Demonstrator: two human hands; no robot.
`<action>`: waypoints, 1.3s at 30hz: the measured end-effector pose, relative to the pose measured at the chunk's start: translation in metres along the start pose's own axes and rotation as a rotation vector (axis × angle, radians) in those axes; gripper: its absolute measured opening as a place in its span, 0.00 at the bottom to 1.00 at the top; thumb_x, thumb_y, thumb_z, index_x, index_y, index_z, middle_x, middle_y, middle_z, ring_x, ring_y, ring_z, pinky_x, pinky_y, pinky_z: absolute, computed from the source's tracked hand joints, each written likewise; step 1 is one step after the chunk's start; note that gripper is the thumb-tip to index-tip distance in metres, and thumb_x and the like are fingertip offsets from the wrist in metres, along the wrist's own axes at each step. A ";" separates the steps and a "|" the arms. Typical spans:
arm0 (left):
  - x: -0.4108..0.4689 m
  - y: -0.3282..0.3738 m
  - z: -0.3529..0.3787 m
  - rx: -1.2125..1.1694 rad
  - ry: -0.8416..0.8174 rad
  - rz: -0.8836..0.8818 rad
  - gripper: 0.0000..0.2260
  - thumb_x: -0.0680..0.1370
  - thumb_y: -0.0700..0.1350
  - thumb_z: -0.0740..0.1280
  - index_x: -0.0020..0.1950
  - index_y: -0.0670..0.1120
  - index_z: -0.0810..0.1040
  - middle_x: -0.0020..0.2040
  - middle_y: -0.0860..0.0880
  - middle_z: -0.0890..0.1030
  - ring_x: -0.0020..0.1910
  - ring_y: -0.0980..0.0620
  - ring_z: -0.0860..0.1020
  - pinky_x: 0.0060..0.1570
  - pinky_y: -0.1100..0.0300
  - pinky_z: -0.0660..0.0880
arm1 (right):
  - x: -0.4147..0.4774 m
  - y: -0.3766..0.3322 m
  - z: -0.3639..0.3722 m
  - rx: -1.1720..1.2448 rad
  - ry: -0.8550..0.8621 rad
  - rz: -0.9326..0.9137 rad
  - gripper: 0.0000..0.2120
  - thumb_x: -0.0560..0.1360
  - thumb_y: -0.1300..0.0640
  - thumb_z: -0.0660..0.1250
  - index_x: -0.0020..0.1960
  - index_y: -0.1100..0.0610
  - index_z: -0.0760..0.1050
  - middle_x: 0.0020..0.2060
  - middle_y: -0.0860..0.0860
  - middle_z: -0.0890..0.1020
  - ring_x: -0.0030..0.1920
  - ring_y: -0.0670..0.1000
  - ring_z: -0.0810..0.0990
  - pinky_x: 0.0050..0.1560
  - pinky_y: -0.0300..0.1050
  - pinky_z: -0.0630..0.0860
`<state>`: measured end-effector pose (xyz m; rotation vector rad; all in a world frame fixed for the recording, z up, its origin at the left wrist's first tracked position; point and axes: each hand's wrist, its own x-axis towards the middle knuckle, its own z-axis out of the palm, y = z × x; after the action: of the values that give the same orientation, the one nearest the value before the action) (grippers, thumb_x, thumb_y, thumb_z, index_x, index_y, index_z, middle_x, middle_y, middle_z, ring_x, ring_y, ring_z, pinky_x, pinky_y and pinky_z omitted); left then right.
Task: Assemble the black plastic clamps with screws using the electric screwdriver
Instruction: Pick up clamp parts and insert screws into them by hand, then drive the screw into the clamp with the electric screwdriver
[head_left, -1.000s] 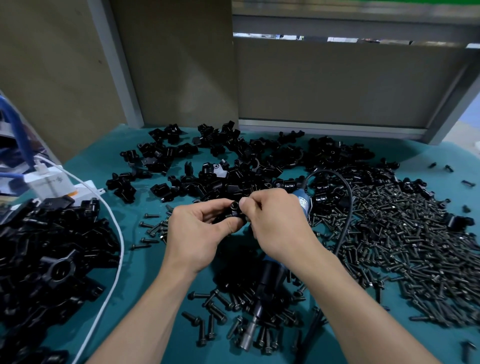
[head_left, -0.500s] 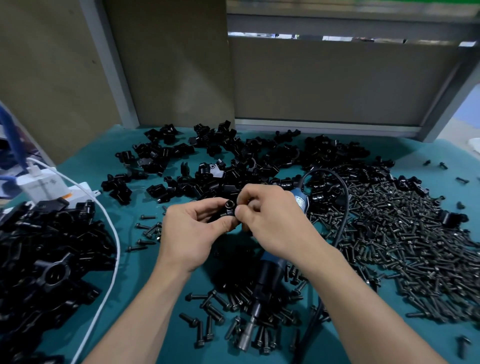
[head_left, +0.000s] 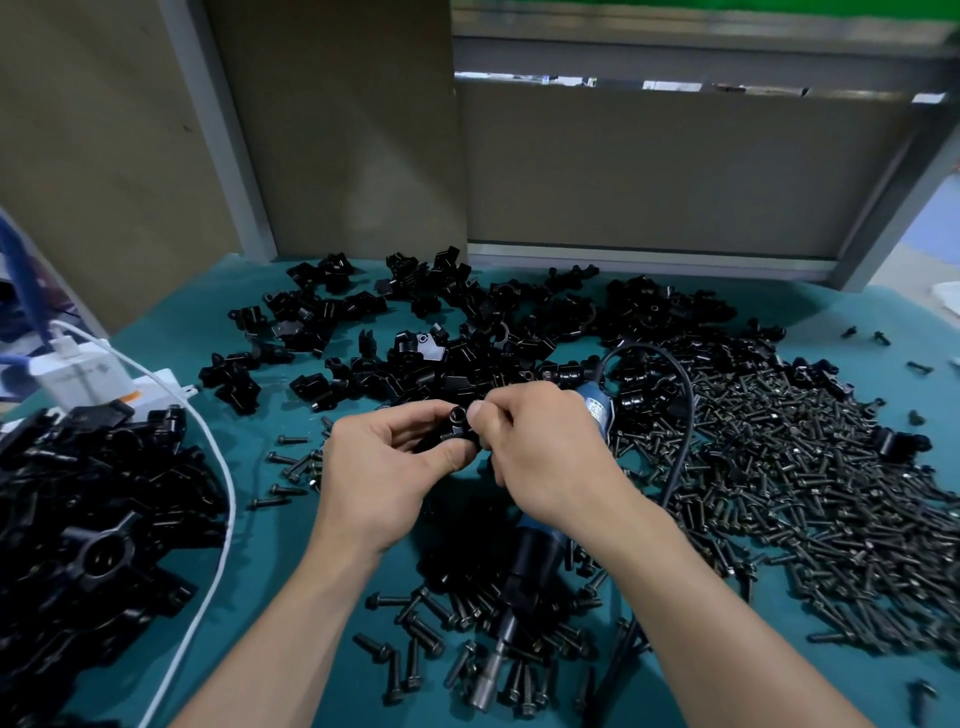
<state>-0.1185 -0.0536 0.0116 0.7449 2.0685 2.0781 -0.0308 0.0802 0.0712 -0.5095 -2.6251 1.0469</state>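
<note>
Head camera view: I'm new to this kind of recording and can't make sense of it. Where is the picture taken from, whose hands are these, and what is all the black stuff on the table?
There is no machine here. A person wears a camera on the head, so you look down along their own arms. The left hand grips a small black clamp, and the right hand pinches its end. The fingers hide whether a screw is in there. On the teal table lie loose clamp parts at the back, a big heap of screws on the right, and a pile of larger black parts on the left, beside a white cable. The electric screwdriver lies on the table beneath the hands.
</note>
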 end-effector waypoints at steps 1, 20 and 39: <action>0.000 0.000 0.000 0.004 -0.008 0.009 0.20 0.66 0.37 0.83 0.47 0.62 0.88 0.47 0.53 0.89 0.50 0.54 0.87 0.55 0.58 0.83 | 0.000 -0.001 0.000 -0.005 0.006 -0.003 0.20 0.84 0.48 0.62 0.35 0.55 0.74 0.30 0.55 0.82 0.35 0.59 0.81 0.40 0.57 0.81; -0.001 0.000 0.002 -0.159 0.029 -0.163 0.23 0.58 0.57 0.80 0.52 0.57 0.86 0.49 0.54 0.89 0.51 0.56 0.87 0.56 0.60 0.81 | -0.002 0.017 -0.050 -0.276 0.091 0.204 0.21 0.81 0.40 0.65 0.41 0.56 0.81 0.32 0.51 0.84 0.34 0.52 0.83 0.37 0.46 0.80; -0.002 -0.004 -0.002 -0.074 0.050 -0.151 0.15 0.72 0.42 0.81 0.44 0.63 0.83 0.42 0.61 0.87 0.43 0.62 0.86 0.40 0.74 0.78 | -0.015 0.024 -0.016 0.135 0.100 0.682 0.19 0.69 0.45 0.78 0.47 0.60 0.79 0.34 0.54 0.81 0.21 0.51 0.70 0.26 0.42 0.69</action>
<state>-0.1182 -0.0558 0.0076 0.5135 1.9928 2.0968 -0.0067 0.0997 0.0637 -1.4410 -2.3022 1.3160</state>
